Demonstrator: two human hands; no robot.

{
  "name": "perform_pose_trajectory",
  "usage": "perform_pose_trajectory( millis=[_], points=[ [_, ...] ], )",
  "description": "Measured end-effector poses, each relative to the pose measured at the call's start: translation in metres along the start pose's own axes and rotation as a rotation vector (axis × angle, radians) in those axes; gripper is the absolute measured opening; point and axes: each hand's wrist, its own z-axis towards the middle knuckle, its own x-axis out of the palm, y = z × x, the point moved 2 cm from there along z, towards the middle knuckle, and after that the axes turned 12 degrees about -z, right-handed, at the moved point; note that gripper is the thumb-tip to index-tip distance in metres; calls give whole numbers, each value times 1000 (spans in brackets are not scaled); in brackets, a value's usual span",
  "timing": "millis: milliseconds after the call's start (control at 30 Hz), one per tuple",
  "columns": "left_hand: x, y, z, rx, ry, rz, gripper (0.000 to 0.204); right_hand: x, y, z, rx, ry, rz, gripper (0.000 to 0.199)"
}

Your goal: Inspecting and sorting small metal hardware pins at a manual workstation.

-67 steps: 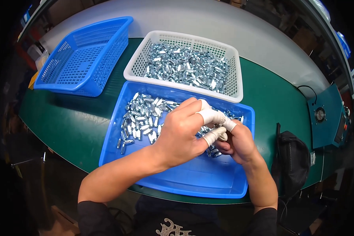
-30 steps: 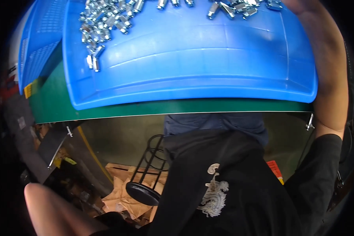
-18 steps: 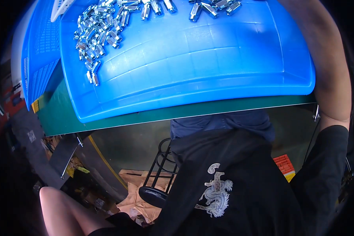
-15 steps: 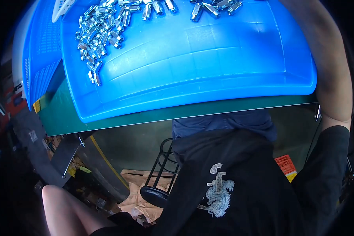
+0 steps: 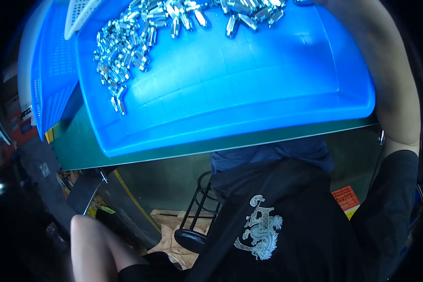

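A large blue plastic tray (image 5: 249, 80) holds many small shiny metal fittings (image 5: 122, 51), six-sided and silvery. They lie heaped along its left side and far edge. My right forearm (image 5: 395, 80) runs up past the tray's right side. Only a sliver of my right hand (image 5: 322, 2) shows at the top edge; its fingers are cut off, and a metal piece (image 5: 303, 2) lies beside it. Whether the hand grips anything is hidden. At the lower left is a bare, bent limb (image 5: 91, 239), seemingly my left arm; my left hand is out of the picture.
The tray sits on a green tabletop (image 5: 174, 152). Left of it stand blue perforated baskets (image 5: 56, 89) and a white perforated one (image 5: 81, 16). Under the table edge are a black stool (image 5: 191, 238), brown paper (image 5: 164, 244) and an orange crate (image 5: 345, 197).
The view has shifted, so the tray and baskets sit slightly lower and more fittings show at the top. A little of my right hand has come into view. The bent limb appears farther right.
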Motion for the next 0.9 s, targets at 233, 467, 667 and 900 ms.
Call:
perform_pose_trajectory(
  millis=[233, 467, 667, 900],
  points=[
    [-15, -30, 21, -118, 471, 299, 47, 15, -17, -2, 107, -37, 201, 40],
    [-140, 24, 11, -716, -697, 1682, 30, 0, 7, -14, 155, -108, 191, 45],
    [-182, 51, 5, -902, -428, 1905, 27, -1, 11, -1, 65, -85, 129, 45],
    [-196, 47, 26, -1231, -497, 1756, 24, -2, 9, 2, 81, -51, 120, 45]
  ],
)
